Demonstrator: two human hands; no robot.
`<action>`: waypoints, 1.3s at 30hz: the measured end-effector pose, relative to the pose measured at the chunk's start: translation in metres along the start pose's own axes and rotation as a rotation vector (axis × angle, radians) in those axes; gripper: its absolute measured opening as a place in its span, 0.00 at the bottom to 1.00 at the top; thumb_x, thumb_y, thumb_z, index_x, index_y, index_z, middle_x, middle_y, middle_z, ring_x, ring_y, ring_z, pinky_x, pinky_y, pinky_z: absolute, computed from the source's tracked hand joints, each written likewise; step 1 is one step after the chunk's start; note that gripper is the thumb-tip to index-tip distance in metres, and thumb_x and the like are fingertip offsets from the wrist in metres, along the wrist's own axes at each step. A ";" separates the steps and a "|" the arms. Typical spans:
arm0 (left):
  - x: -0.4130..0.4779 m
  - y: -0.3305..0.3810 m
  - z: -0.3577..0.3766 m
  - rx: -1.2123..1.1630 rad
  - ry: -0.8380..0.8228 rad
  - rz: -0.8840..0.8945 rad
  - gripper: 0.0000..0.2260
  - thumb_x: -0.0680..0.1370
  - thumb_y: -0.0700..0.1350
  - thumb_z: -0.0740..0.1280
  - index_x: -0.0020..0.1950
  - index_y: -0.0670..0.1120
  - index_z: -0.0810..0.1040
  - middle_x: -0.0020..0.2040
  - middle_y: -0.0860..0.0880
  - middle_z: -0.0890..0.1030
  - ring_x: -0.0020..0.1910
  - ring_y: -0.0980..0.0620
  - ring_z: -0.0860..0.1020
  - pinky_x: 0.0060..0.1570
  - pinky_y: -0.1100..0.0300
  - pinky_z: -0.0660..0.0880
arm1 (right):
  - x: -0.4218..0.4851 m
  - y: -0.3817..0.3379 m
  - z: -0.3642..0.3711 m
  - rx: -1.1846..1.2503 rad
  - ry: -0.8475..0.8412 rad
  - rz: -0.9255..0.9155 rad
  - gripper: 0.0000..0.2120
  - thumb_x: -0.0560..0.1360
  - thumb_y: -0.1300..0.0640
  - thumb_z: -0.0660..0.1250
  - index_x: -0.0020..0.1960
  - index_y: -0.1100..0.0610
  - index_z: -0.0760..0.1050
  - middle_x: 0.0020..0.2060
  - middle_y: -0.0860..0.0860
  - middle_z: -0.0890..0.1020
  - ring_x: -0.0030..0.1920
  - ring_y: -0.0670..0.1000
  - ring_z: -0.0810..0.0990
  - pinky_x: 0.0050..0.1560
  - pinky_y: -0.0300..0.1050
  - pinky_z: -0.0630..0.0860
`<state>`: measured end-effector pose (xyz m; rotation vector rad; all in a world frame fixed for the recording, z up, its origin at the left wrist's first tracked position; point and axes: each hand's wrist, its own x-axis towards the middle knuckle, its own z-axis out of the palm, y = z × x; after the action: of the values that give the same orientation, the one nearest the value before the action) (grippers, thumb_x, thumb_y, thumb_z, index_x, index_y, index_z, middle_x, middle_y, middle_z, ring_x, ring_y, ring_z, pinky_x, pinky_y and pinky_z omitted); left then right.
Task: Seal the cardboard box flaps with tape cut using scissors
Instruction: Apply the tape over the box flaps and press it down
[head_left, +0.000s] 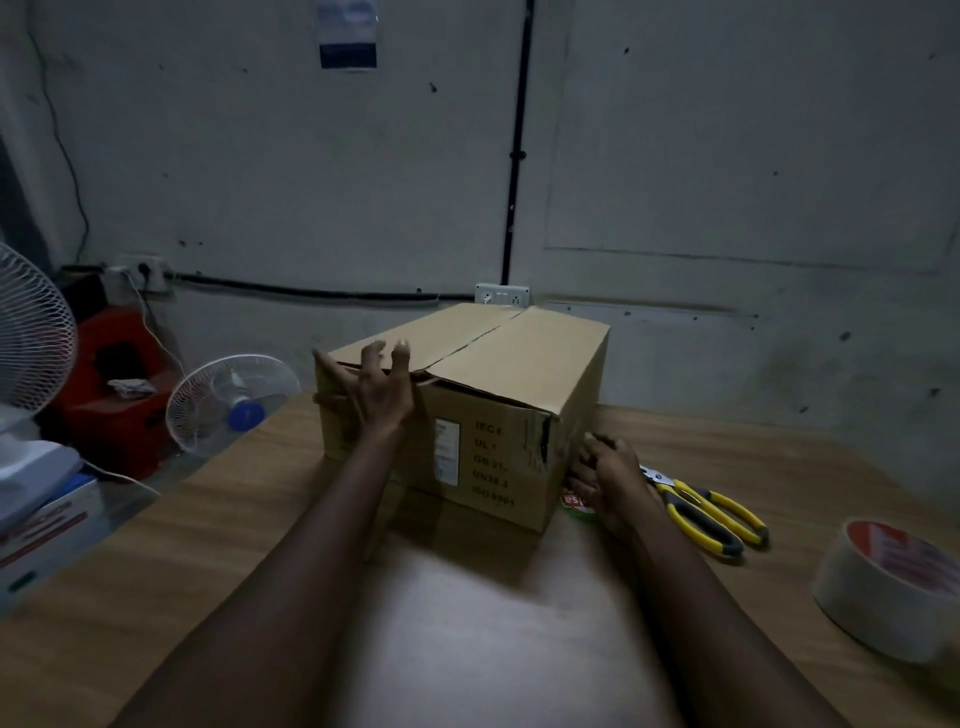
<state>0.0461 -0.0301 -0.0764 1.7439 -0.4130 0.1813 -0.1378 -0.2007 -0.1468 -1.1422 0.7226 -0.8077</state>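
Note:
A brown cardboard box (498, 374) stands on the wooden table (249, 551), its top flaps folded down with a bare seam between them. My left hand (376, 389) presses against the box's near left top corner, fingers spread over the edge. My right hand (610, 480) is at the box's lower right corner, curled on a small tape roll (574, 503) with a red and green label, mostly hidden under it. Yellow-handled scissors (701, 506) lie just right of that hand. A big roll of pale tape (888, 587) sits at the table's right edge.
Two white fans (228, 397) (28, 332) stand left of the table, beside a red crate (114, 384) and stacked boxes (47, 514). A grey wall with a socket (501, 294) and black cable is close behind the box.

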 end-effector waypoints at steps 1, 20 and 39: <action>0.002 -0.006 -0.002 0.005 0.015 -0.035 0.29 0.73 0.66 0.60 0.68 0.51 0.71 0.77 0.44 0.35 0.75 0.32 0.47 0.70 0.43 0.55 | 0.004 0.000 0.001 0.004 0.016 0.019 0.09 0.81 0.57 0.59 0.59 0.58 0.66 0.33 0.52 0.72 0.19 0.43 0.73 0.20 0.34 0.69; 0.011 -0.024 -0.035 0.082 -0.097 -0.046 0.24 0.75 0.58 0.66 0.65 0.51 0.63 0.66 0.38 0.57 0.61 0.34 0.64 0.51 0.48 0.66 | 0.010 -0.025 0.018 0.046 0.002 0.192 0.50 0.45 0.28 0.77 0.60 0.49 0.69 0.41 0.53 0.74 0.38 0.57 0.77 0.34 0.56 0.80; 0.005 0.124 0.018 0.106 0.116 0.072 0.27 0.60 0.71 0.60 0.49 0.54 0.67 0.61 0.38 0.66 0.59 0.39 0.66 0.64 0.40 0.60 | 0.019 -0.105 -0.018 0.108 -0.087 0.113 0.30 0.75 0.32 0.55 0.54 0.56 0.81 0.46 0.59 0.84 0.43 0.61 0.84 0.38 0.56 0.81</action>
<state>0.0035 -0.0685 0.0345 1.8132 -0.3873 0.3595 -0.1615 -0.2467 -0.0523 -1.0242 0.6570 -0.6898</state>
